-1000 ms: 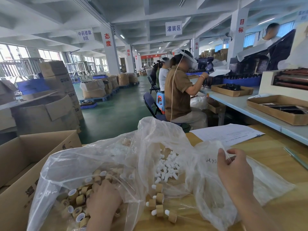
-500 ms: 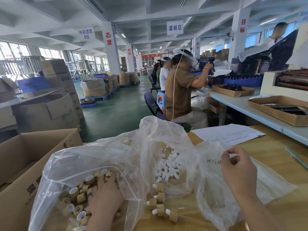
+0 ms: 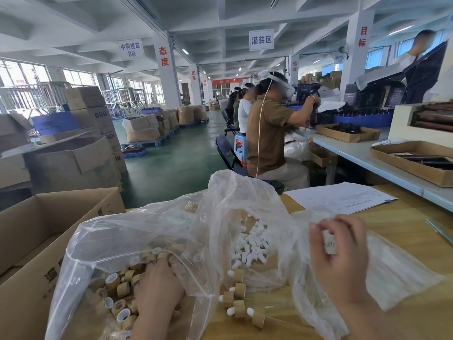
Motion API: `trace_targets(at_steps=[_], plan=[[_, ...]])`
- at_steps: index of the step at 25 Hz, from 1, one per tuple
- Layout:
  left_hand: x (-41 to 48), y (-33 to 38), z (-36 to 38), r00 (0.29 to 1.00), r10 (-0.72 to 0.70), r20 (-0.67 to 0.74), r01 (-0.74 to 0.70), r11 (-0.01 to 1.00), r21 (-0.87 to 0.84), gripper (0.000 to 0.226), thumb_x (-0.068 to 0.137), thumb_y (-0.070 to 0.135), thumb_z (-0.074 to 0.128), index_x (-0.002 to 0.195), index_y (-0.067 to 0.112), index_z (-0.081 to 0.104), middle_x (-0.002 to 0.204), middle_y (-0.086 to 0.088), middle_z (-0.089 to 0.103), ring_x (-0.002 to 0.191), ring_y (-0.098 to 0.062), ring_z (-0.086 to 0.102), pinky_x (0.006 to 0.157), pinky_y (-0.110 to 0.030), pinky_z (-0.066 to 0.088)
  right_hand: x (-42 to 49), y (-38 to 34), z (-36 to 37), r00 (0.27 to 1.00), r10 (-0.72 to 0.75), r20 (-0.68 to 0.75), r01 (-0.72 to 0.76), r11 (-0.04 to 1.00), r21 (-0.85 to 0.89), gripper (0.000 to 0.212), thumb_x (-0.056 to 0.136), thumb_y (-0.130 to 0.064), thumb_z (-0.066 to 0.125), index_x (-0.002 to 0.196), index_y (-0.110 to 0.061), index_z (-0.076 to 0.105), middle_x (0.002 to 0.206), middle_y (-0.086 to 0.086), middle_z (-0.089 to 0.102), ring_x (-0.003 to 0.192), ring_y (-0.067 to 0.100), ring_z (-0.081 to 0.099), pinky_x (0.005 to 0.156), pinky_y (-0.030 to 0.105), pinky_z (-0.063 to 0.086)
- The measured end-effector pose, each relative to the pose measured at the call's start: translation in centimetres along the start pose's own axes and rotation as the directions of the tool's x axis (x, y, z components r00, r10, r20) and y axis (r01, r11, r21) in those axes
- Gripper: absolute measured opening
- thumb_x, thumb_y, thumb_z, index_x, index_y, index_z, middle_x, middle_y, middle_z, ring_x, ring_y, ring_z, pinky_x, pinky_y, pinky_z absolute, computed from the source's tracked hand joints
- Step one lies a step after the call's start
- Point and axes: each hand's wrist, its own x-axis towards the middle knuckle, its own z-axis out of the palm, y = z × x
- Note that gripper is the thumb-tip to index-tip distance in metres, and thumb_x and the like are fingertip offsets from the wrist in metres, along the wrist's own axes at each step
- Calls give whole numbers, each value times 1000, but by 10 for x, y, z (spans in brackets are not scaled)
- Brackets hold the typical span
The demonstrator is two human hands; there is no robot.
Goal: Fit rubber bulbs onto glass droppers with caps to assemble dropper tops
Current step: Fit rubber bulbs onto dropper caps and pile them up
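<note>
- Rubber bulbs (image 3: 250,244) lie heaped in the clear bag (image 3: 235,192), between my two hands
- My left hand (image 3: 157,290) is sunk among the caps (image 3: 122,289), fingers hidden; I cannot tell if it grips one
- My right hand (image 3: 340,261) curls round something pale, too blurred to name
- I'd lift a single cap, then seat a bulb squarely
</note>
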Motion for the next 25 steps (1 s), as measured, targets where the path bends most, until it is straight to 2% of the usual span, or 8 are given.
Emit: trace_targets(at_steps=[2, 4, 6, 10, 14, 17, 21, 25], plan=[[1, 0, 1, 1000, -5, -9, 5, 1000, -12, 29, 94, 37, 37, 113, 20, 52, 121, -11, 53, 112, -32, 49, 93, -40, 40, -12, -13, 10, 958, -29, 287, 21, 999, 30, 36, 98, -37, 42, 85, -9, 60, 96, -5, 45, 83, 0, 45, 84, 6, 39], [0, 1, 3, 1000, -11, -13, 11, 1000, -18, 28, 94, 37, 39, 109, 18, 52, 118, -12, 51, 111, -33, 48, 92, -40, 41, -29, -20, 21, 812, -1, 584, 33, 999, -44, 25, 99, -32, 40, 105, -18, 61, 105, -9, 49, 91, 0, 50, 86, 16, 45], [0, 1, 4, 1000, -12, -26, 11, 999, -48, 22, 93, 36, 41, 101, 18, 50, 115, -13, 53, 108, -34, 49, 91, -41, 42, -46, -17, 30, 687, 43, 725, 76, 988, -131, 26, 100, -27, 40, 122, -28, 55, 117, -11, 49, 103, 6, 51, 91, 22, 40], [3, 0, 5, 999, -30, -31, 28, 997, -74, 25, 85, 33, 52, 98, 12, 53, 106, -14, 58, 100, -35, 53, 88, -44, 46, -51, -10, 34, 656, 86, 750, 87, 978, -188, 24, 102, -32, 37, 117, -32, 55, 106, -16, 53, 100, 8, 51, 85, 23, 31], [5, 0, 8, 995, -7, -98, -18, 967, -255, 21, 80, 22, 60, 95, 6, 58, 98, -16, 61, 96, -34, 54, 82, -41, 47, -50, -7, 33, 660, 146, 737, -34, 986, -165, 24, 100, -37, 38, 111, -32, 59, 94, -18, 52, 82, 3, 53, 72, 19, 45], [6, 5, 9, 980, -21, -197, -52, 933, -357, 21, 78, 13, 63, 98, 7, 60, 104, -14, 59, 98, -31, 51, 75, -37, 42, -50, -9, 32, 607, 181, 774, -29, 978, -206, 27, 99, -41, 38, 117, -34, 57, 105, -21, 47, 74, 0, 53, 59, 10, 40], [1, 11, 5, 949, -75, -306, -93, 863, -497, 10, 77, 1, 59, 81, 11, 57, 106, -10, 44, 82, -16, 35, 70, -29, 28, -50, -9, 34, 477, 260, 840, -28, 959, -281, 38, 100, -43, 36, 136, -36, 43, 140, -20, 34, 97, 2, 58, 68, 14, 38], [-3, 15, 4, 929, -26, -370, -189, 825, -533, 22, 77, -9, 48, 70, 12, 52, 89, -5, 46, 79, -17, 37, 65, -28, 22, -48, -13, 36, 373, 270, 888, 43, 951, -308, 30, 99, -36, 35, 125, -35, 49, 151, -8, 24, 115, 15, 53, 75, 27, 44]])
